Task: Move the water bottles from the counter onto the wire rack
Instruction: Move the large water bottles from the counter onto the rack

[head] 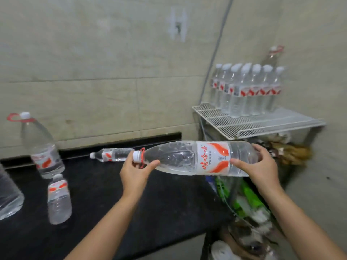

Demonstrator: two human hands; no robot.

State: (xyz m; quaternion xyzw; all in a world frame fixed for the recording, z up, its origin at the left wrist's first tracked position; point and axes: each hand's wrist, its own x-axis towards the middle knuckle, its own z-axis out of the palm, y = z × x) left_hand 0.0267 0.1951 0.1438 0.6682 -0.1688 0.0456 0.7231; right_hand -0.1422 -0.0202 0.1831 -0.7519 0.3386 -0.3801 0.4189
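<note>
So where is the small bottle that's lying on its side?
The small lying bottle is on the black counter near the back wall, just left of the left hand.

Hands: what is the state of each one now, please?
Left hand: fingers curled round the neck of the big bottle.
Right hand: holding the same bottle's base end.

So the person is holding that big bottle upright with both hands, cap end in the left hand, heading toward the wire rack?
Not upright. The head view shows the big bottle held on its side: the left hand grips the cap end, the right hand holds the base end, below the wire rack.
</note>
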